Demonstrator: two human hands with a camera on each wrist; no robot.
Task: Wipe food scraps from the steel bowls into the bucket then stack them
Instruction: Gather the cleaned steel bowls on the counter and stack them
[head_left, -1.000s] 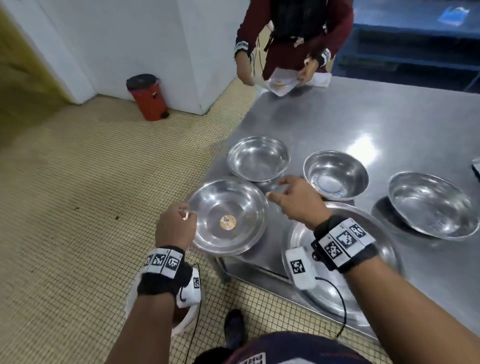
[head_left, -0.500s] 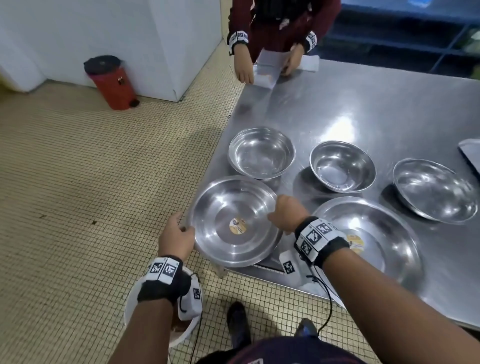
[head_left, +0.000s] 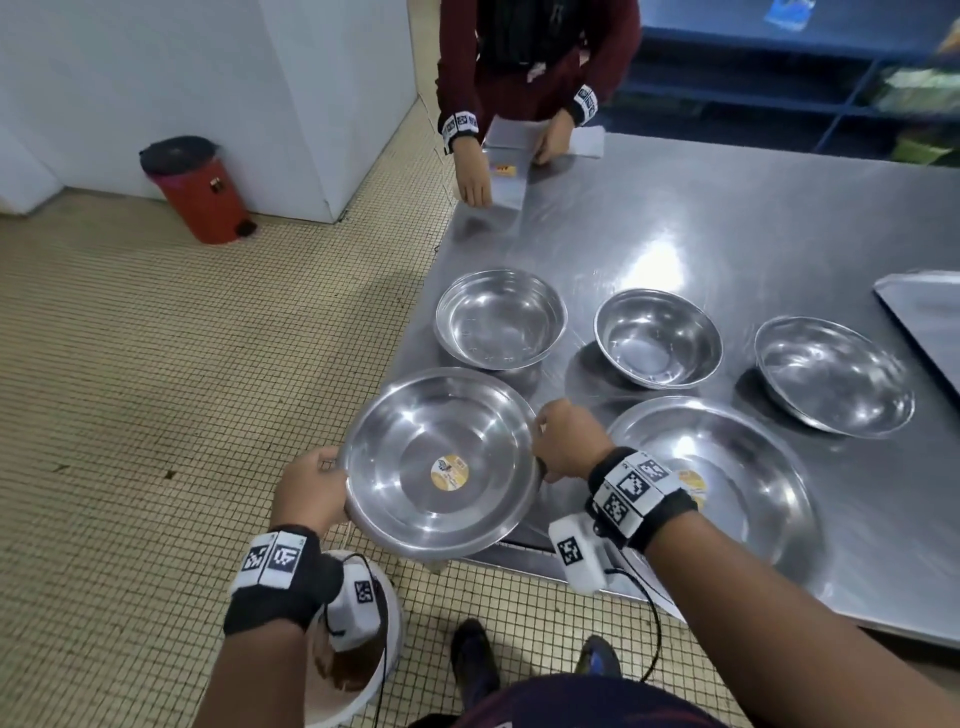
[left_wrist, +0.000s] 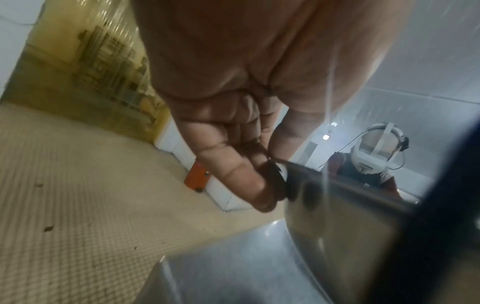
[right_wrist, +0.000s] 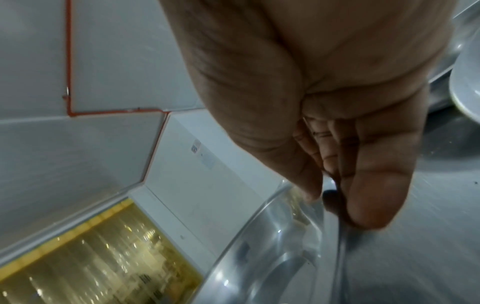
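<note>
Since a second ago we have drawn the wide steel bowl (head_left: 439, 462) off the table (head_left: 727, 249) corner, toward the white bucket (head_left: 358, 691) at seven o'clock. Our left hand (head_left: 311, 488) grips its nine o'clock rim, our right hand (head_left: 566, 439) its three o'clock rim. Inside sits only a round sticker (head_left: 449, 473); brown scraps line the bucket.

- Wide shallow steel bowl with a round orange sticker (head_left: 439, 462), gripped at opposite rim edges, overhanging the table's corner.
- Four other shiny steel bowls sit upright, unstacked: two deep (head_left: 500, 319) (head_left: 657, 339), two shallow (head_left: 834, 375) (head_left: 727, 483).
- White plastic bucket holding brown scraps (head_left: 358, 670) stands on the floor.
</note>
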